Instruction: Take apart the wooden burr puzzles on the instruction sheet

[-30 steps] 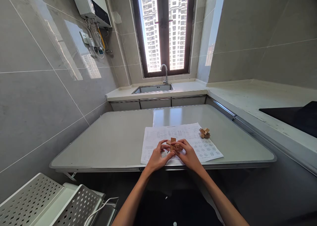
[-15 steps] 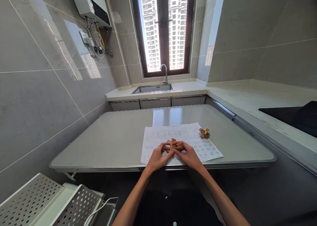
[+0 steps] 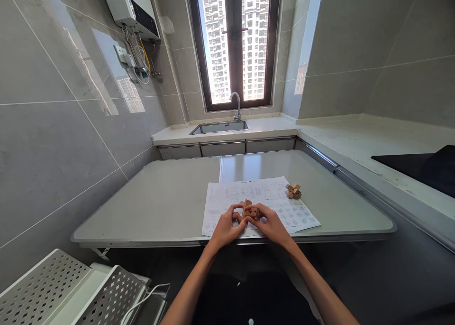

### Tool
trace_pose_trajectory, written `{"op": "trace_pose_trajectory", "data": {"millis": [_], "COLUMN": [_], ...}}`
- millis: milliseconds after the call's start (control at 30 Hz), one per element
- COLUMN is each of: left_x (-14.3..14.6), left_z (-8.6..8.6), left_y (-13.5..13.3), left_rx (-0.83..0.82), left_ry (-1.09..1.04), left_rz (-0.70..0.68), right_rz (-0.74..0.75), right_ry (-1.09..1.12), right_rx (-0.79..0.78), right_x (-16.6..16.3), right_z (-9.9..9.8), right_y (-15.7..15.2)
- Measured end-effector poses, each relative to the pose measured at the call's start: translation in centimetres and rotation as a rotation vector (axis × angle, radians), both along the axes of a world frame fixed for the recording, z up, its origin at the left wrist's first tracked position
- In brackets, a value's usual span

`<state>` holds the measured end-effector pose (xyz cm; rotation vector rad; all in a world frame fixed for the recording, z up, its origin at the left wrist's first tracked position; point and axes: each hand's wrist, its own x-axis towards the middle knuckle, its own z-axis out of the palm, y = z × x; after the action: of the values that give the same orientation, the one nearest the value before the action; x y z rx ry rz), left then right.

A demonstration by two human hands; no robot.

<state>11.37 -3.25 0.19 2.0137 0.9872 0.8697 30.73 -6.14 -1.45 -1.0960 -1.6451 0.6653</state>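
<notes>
Head view. A puzzle (image 3: 250, 211) of notched wooden bars is held just above the near edge of the sheet (image 3: 265, 192), between both hands. The left hand (image 3: 224, 228) is closed on the puzzle's left side, thumb and fingertips pinching what looks like an upright bar. The right hand (image 3: 272, 225) is closed on its right side, around a crosswise bar. The sheet, printed with small diagrams, lies flat on the table (image 3: 159, 201). A second puzzle (image 3: 293, 190) rests at the sheet's far right corner, well apart from the hands. A sink (image 3: 218, 127) lies beyond the sheet, and a hob (image 3: 423, 168) far to its right.

Handling, as judged: the puzzle is light, stiff and smooth-faced. Its bars probably interlock loosely and could slide apart. The surest hold is on opposite bar ends, pressing toward the central joint.
</notes>
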Motion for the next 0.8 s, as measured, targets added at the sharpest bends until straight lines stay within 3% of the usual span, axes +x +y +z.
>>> {"op": "trace_pose_trajectory", "data": {"millis": [800], "left_x": [-0.1], "left_z": [-0.36], "left_y": [0.19], "left_rx": [0.05], "left_ry": [0.006], "left_rz": [-0.009], "right_rz": [0.022], "right_ry": [0.013], "right_rx": [0.041], "right_x": [-0.06], "right_z": [-0.05], "right_y": [0.03]}}
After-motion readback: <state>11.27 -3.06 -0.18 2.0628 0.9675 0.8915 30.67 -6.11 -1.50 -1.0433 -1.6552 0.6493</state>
